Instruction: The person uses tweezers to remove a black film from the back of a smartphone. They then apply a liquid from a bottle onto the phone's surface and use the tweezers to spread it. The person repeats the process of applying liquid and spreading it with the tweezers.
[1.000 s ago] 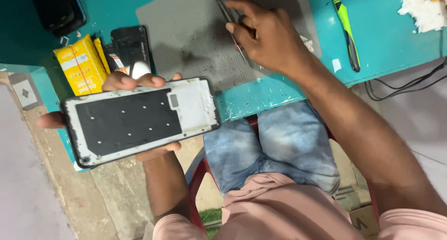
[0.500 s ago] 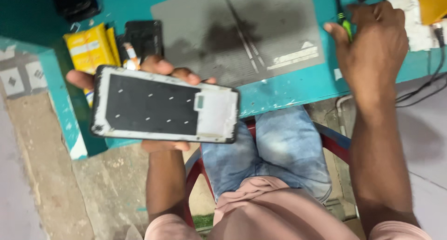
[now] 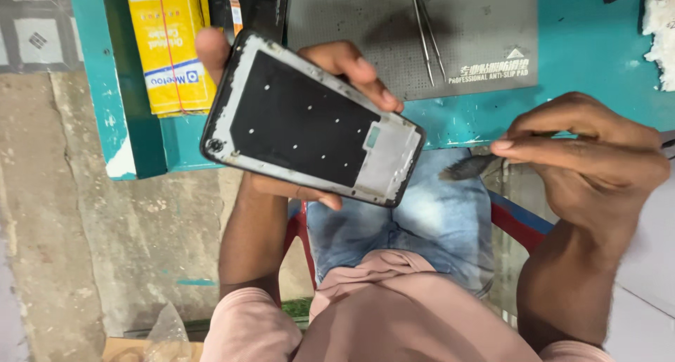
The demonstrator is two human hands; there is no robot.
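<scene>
Left hand: the left hand grips an opened black phone frame with a pale metal border from beneath, fingertips curled over its far long edge, thumb under the near edge.
Phone frame: held tilted in the air over the near edge of the teal tabletop, inner face up, its lower end above the person's blue jeans.
Right hand: the right hand is off the near edge of the tabletop, fingers pressed together and pinching a small dark-bristled brush; the bristle tip points toward the frame and sits just beside its lower corner, apart from it.
Grey mat: a grey rectangular anti-slip pad lies on the tabletop toward the far edge, with a pair of metal tweezers on it.
Yellow box: a yellow cardboard box lies near the tabletop's left edge, beside the frame's upper end.
White wad: a white fluffy material sits at the right edge.
</scene>
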